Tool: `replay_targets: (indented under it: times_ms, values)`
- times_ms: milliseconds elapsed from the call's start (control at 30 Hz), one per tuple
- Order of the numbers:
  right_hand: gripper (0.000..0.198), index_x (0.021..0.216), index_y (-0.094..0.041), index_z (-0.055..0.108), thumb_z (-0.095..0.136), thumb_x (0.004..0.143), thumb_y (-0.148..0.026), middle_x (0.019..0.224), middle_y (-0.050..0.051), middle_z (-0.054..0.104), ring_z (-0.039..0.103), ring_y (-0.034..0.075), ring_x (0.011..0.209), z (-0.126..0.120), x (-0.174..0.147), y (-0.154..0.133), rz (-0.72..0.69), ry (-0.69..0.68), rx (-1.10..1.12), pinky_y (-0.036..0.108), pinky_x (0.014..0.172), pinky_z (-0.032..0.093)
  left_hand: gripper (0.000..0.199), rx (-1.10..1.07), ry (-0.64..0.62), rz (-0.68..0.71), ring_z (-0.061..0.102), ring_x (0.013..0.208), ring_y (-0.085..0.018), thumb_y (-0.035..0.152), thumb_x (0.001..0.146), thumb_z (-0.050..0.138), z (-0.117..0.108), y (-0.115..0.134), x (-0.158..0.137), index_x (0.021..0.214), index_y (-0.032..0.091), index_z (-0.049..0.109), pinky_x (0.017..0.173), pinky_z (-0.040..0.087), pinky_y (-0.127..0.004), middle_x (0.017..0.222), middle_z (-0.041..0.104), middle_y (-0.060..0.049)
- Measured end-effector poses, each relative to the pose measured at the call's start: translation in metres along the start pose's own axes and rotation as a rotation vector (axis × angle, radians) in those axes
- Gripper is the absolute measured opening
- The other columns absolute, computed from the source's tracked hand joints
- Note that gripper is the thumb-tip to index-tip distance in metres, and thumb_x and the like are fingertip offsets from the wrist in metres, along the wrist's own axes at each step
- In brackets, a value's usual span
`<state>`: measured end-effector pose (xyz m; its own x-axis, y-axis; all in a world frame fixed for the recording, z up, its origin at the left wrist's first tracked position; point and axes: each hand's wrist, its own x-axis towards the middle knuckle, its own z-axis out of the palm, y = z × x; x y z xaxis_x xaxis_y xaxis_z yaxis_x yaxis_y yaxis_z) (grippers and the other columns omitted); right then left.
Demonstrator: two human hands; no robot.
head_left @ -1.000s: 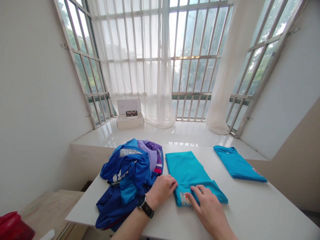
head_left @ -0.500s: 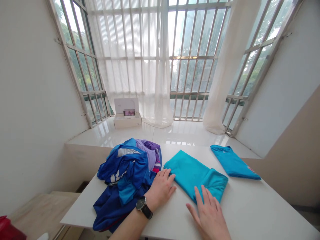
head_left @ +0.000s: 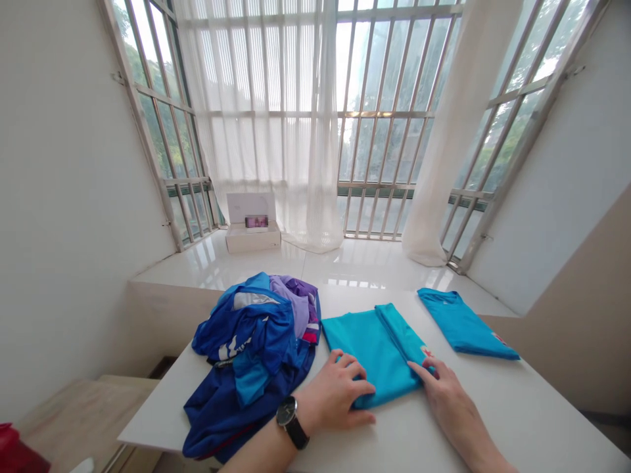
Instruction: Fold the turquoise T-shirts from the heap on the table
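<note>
A folded teal shirt (head_left: 359, 341) lies on the white table in front of me, with a folded-over strip and a small red-and-white patch at its right side. My left hand (head_left: 340, 387) rests at its near left edge, fingers curved but apart on the cloth and thumb on the table side; a black watch (head_left: 290, 417) is on that wrist. At the right edge, by the patch, my right hand (head_left: 448, 397) grips the cloth between thumb and fingers. To the left sits a crumpled heap of blue and purple clothes (head_left: 261, 341).
Another neatly folded blue T-shirt (head_left: 466, 328) lies at the back right of the table (head_left: 537, 420). Behind is a glossy window ledge (head_left: 355, 263) bearing an opened white box (head_left: 254, 236). A red object (head_left: 20, 450) shows at the lower left.
The teal shirt has turned, and its folded strip now runs along the right with the patch showing. My left hand moved right and nearer; my right hand shifted right to the shirt's edge.
</note>
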<state>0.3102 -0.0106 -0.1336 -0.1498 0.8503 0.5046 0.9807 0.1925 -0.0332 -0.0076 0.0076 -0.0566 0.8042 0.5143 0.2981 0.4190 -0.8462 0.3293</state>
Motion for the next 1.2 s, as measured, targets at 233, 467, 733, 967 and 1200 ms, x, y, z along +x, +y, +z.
replay_targets:
  times_ms: [233,467,733,967,1200]
  values:
    - [0.05,0.127,-0.019,0.067,0.034,0.089,-0.015,0.142,0.015,0.058,0.061,0.029,0.124,0.0,0.031,0.007,-0.048,-0.042,0.106,0.045,0.096,0.057,0.057,-0.183,-0.021,0.142,0.048,0.134,-0.026,0.049,0.085,0.071,-0.005,0.001,-0.002,0.136,0.032,0.054,0.115,0.028,-0.04,0.142,0.058,-0.003]
    - [0.039,0.129,-0.029,0.064,0.055,0.093,-0.042,0.135,0.008,0.064,0.064,0.023,0.12,-0.043,-0.007,-0.067,-0.149,-0.03,0.236,0.035,0.097,0.058,0.039,-0.132,-0.029,-0.024,0.059,0.121,-0.025,0.036,0.083,0.075,-0.013,-0.023,-0.005,0.12,0.029,0.067,0.107,0.041,-0.037,0.128,0.067,-0.004]
    - [0.029,0.114,-0.032,0.073,0.058,0.093,-0.044,0.117,0.006,0.075,0.074,0.024,0.101,-0.048,-0.024,-0.069,-0.228,-0.025,0.207,0.033,0.084,0.064,0.038,-0.19,-0.009,0.003,0.062,0.115,-0.023,0.027,0.079,0.078,-0.011,-0.022,-0.005,0.116,0.023,0.069,0.103,0.045,-0.031,0.12,0.071,-0.005]
    - [0.03,0.108,-0.028,0.073,0.048,0.098,-0.04,0.112,0.007,0.077,0.075,0.022,0.098,-0.051,-0.02,-0.06,-0.22,0.046,0.256,0.032,0.083,0.063,0.032,-0.106,-0.015,-0.001,0.066,0.108,-0.023,0.025,0.081,0.073,-0.007,-0.021,-0.003,0.113,0.025,0.071,0.101,0.046,-0.035,0.119,0.072,-0.004]
    - [0.034,0.107,-0.024,0.069,0.041,0.101,-0.042,0.091,0.005,0.08,0.077,0.022,0.073,-0.045,-0.015,-0.057,-0.051,0.013,0.27,0.029,0.061,0.062,0.041,-0.046,-0.073,-0.078,0.066,0.109,-0.026,0.018,0.08,0.064,-0.013,-0.014,-0.003,0.12,0.027,0.065,0.098,0.049,-0.036,0.119,0.071,-0.005]
